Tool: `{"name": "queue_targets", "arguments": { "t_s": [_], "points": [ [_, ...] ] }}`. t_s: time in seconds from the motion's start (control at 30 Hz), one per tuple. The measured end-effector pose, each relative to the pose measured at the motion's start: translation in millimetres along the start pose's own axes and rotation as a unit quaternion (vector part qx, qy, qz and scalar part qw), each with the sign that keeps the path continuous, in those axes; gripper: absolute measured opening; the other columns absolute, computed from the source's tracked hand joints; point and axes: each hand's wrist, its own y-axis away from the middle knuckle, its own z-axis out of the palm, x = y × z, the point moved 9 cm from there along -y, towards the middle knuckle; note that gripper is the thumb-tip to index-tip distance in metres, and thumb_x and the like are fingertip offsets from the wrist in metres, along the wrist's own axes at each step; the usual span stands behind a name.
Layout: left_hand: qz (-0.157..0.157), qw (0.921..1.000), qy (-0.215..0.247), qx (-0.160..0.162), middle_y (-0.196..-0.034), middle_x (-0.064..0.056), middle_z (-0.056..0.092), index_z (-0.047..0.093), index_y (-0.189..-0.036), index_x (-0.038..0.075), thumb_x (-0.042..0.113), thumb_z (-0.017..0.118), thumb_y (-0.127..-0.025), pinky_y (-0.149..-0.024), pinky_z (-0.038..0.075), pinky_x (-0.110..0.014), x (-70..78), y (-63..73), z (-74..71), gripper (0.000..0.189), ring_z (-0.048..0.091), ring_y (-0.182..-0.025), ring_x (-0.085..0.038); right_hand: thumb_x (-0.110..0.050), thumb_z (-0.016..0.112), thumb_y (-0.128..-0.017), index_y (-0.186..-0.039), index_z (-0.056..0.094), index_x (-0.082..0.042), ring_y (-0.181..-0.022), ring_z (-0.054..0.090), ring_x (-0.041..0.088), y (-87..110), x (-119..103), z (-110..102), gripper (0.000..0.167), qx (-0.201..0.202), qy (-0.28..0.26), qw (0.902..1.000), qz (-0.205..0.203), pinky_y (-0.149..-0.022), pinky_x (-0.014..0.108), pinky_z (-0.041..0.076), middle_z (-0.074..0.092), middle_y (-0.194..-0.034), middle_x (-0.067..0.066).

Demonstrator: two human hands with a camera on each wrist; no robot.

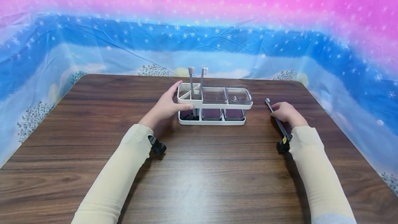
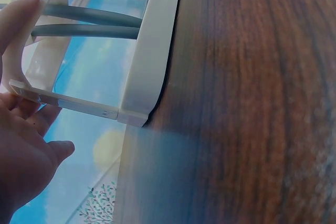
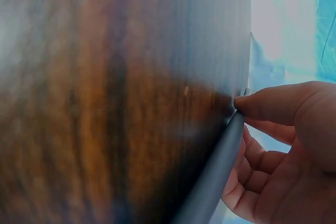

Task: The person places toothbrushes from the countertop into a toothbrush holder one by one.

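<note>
A white two-tier toothbrush holder (image 1: 222, 106) stands upright on the table. My left hand (image 1: 168, 103) grips its left end, thumb on the front of the upper rim and fingers behind. Two grey toothbrushes (image 1: 191, 82) stand in the holder's divided left section; in the left wrist view their handles (image 2: 94, 31) reach down to the base. Clear cups (image 1: 214, 96) fill the two sections to the right. Off to the right, my right hand (image 1: 284, 111) pinches another grey toothbrush (image 1: 280, 124) between thumb and fingers, its head pointing away. The right wrist view shows its handle (image 3: 210, 184) slanting close over the wood.
A brown wood-grain table (image 1: 199, 168) spreads under everything. Its far and side edges meet a pink and blue snowflake cloth (image 1: 199, 40). Black wrist cameras (image 1: 158, 146) sit on both wrists over the cream sleeves.
</note>
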Motion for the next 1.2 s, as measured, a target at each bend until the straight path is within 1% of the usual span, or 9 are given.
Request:
{"name": "queue_targets", "arguments": {
  "t_s": [0.07,0.13,0.23,0.3,0.43,0.63,0.73,0.97,1.2],
  "points": [
    [-0.001,1.0,-0.001,-0.001,-0.157,-0.008,0.026,0.015,-0.156,0.023,0.035,0.081,-0.078,-0.115,0.023,-0.049,0.0,0.5,0.1,0.103,0.025,-0.143,-0.023,-0.01,0.049,-0.096,-0.132,0.048,0.012,-0.09,0.057,0.033,1.2,-1.5,-2.1,0.042,0.005,-0.001,1.0,-0.005,-0.07,0.037,0.05,0.055,-0.118,0.031],
    [-0.004,1.0,-0.002,0.0,-0.157,-0.008,0.025,0.015,-0.156,0.023,0.035,0.081,-0.078,-0.115,0.023,-0.049,-0.1,0.6,0.2,0.103,0.024,-0.143,-0.023,-0.01,0.049,-0.096,-0.132,0.047,0.013,-0.094,0.057,0.036,3.4,-3.6,-5.4,0.043,0.011,-0.005,0.9999,-0.008,-0.075,0.041,0.05,0.053,-0.12,0.033],
    [-0.007,1.0,-0.003,-0.001,-0.158,-0.007,0.023,0.015,-0.156,0.024,0.036,0.081,-0.077,-0.114,0.023,-0.05,-0.6,0.2,0.6,0.103,0.024,-0.143,-0.023,-0.01,0.049,-0.096,-0.133,0.046,0.013,-0.101,0.055,0.04,7.2,-8.3,-13.7,0.043,0.025,-0.012,0.9995,-0.017,-0.084,0.048,0.048,0.05,-0.126,0.035],
    [-0.007,1.0,-0.002,0.0,-0.158,-0.007,0.023,0.016,-0.156,0.025,0.036,0.081,-0.077,-0.114,0.023,-0.05,-0.7,-0.1,0.7,0.103,0.024,-0.143,-0.023,-0.011,0.048,-0.097,-0.135,0.044,0.013,-0.106,0.053,0.042,10.0,-12.4,-20.6,0.045,0.032,-0.022,0.999,-0.022,-0.087,0.051,0.046,0.047,-0.129,0.035],
    [-0.008,1.0,-0.003,0.0,-0.158,-0.007,0.023,0.016,-0.156,0.025,0.036,0.081,-0.077,-0.114,0.022,-0.05,-1.5,-0.4,0.8,0.103,0.023,-0.143,-0.024,-0.014,0.046,-0.099,-0.138,0.04,0.01,-0.107,0.052,0.043,14.7,-22.0,-37.7,0.047,0.052,-0.035,0.9974,-0.035,-0.086,0.052,0.045,0.046,-0.131,0.035],
    [-0.007,0.9999,-0.007,-0.002,-0.159,-0.006,0.022,0.015,-0.156,0.026,0.037,0.081,-0.078,-0.115,0.022,-0.05,-2.2,-0.6,1.1,0.103,0.021,-0.144,-0.023,-0.019,0.047,-0.1,-0.138,0.043,0.007,-0.101,0.056,0.043,21.9,-41.8,-63.1,0.046,0.099,-0.03,0.9928,-0.06,-0.081,0.053,0.047,0.053,-0.123,0.034],
    [-0.006,0.9999,-0.008,-0.002,-0.159,-0.006,0.022,0.015,-0.156,0.026,0.037,0.081,-0.078,-0.114,0.022,-0.05,-2.2,-0.7,1.1,0.103,0.021,-0.144,-0.023,-0.019,0.047,-0.1,-0.138,0.044,0.006,-0.103,0.057,0.045,26.7,-53.7,-72.7,0.046,0.116,-0.036,0.9902,-0.069,-0.081,0.054,0.048,0.054,-0.123,0.035],
    [-0.006,1.0,-0.007,-0.002,-0.158,-0.007,0.022,0.015,-0.156,0.025,0.036,0.08,-0.078,-0.114,0.022,-0.05,-2.8,-1.9,0.8,0.102,0.022,-0.144,-0.024,-0.021,0.046,-0.1,-0.139,0.045,0.003,-0.105,0.056,0.045,38.1,-81.6,-91.1,0.046,0.144,-0.076,0.9827,-0.089,-0.086,0.057,0.046,0.054,-0.123,0.033],
    [0.002,1.0,-0.001,-0.004,-0.156,-0.009,0.027,0.014,-0.156,0.022,0.034,0.08,-0.078,-0.114,0.024,-0.049,-0.8,-1.4,0.7,0.103,0.026,-0.143,-0.024,-0.023,0.049,-0.099,-0.137,0.049,0.001,-0.097,0.056,0.04,47.8,-112.5,-102.6,0.045,0.175,-0.085,0.9735,-0.12,-0.081,0.053,0.047,0.058,-0.115,0.029]
  ]
}}
